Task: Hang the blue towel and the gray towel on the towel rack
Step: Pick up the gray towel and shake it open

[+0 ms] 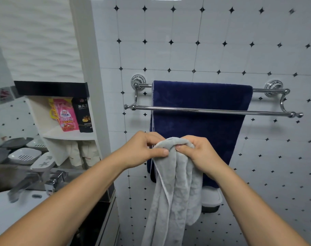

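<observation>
The blue towel point(200, 125) hangs over the back bar of the chrome towel rack point(213, 110) on the tiled wall, spread flat. The rack's front bar is bare. The gray towel point(176, 189) hangs bunched in front of the blue one, below the rack. My left hand point(145, 148) pinches its top edge on the left side. My right hand point(200, 153) grips the same top fold on the right. The two hands are close together, thumbs almost meeting.
A white shelf unit point(65, 135) with a pink pouch point(65, 114) and a black packet point(84, 116) stands left of the rack. Soap dishes point(25, 155) and a chrome faucet point(49, 181) sit at the sink on the left. A white container point(211, 197) stands low behind the towels.
</observation>
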A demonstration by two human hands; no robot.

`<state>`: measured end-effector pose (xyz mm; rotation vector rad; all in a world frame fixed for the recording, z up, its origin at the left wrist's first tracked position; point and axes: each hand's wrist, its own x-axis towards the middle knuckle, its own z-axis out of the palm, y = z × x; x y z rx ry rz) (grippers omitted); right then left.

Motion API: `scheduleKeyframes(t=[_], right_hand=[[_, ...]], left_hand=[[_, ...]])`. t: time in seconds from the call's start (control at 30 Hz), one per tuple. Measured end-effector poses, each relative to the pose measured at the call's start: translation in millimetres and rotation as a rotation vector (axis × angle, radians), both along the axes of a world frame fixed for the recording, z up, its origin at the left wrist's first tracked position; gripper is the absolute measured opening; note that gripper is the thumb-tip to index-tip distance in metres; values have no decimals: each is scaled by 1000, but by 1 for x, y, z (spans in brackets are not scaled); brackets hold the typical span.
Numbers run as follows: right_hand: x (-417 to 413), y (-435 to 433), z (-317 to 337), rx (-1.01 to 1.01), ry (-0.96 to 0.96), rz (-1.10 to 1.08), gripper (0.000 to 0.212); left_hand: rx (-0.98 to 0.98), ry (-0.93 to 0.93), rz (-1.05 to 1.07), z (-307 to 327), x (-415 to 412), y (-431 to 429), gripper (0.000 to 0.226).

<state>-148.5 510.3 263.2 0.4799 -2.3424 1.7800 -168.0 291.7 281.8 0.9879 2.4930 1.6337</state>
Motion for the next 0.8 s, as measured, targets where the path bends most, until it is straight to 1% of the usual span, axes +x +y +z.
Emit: scheduleKeyframes(t=[0.07, 0.13, 0.17, 0.23, 0.3, 0.33, 0.37, 0.4, 0.43, 0.47, 0.5, 0.53, 0.57, 0.63, 0.67, 0.73, 0.77, 0.8], right_hand=[[0, -2, -1, 18, 16, 29, 7], [3, -1, -2, 77, 29, 74, 4], [5, 1, -3, 108, 24, 101, 7], [10, 8, -9, 118, -44, 153, 29], [16, 20, -20, 172, -174, 221, 45], [19, 26, -29, 256, -254, 267, 49], [24, 31, -39, 385, -342, 309, 50], [27, 35, -50, 576, -419, 322, 51], [31, 39, -60, 816, -462, 302, 49], [33, 43, -68, 1049, -474, 263, 46], [35, 47, -73, 1203, -463, 212, 44], [34, 52, -74, 1256, -439, 162, 44], [34, 57, -72, 1240, -418, 119, 44], [32, 73, -65, 1135, -379, 20, 39], [31, 82, -60, 1090, -341, -26, 34], [28, 101, -51, 994, -249, -141, 17], [28, 109, -46, 947, -196, -194, 16], [26, 116, -42, 939, -135, -253, 25]], left_hand=[[49, 8, 60, 4, -2, 2, 4], [85, -19, 113, 10, -7, 0, 6], [83, -18, 135, 14, -9, -2, 8], [60, 1, 163, 22, -12, -3, 12], [67, 44, 197, 32, -14, -4, 17], [92, 74, 227, 37, -16, -7, 21], [131, 100, 260, 42, -18, -10, 26], [170, 120, 294, 46, -22, -15, 28], [190, 136, 329, 49, -26, -18, 30], [171, 156, 362, 49, -28, -20, 32], [118, 176, 384, 48, -29, -19, 34], [59, 196, 406, 44, -29, -17, 35], [11, 211, 427, 38, -29, -16, 35], [-48, 214, 482, 26, -33, -19, 32], [-66, 191, 516, 21, -35, -24, 25], [-99, 123, 565, 13, -40, -35, 15], [-112, 95, 572, 9, -41, -40, 15], [-120, 75, 569, 6, -43, -43, 16]])
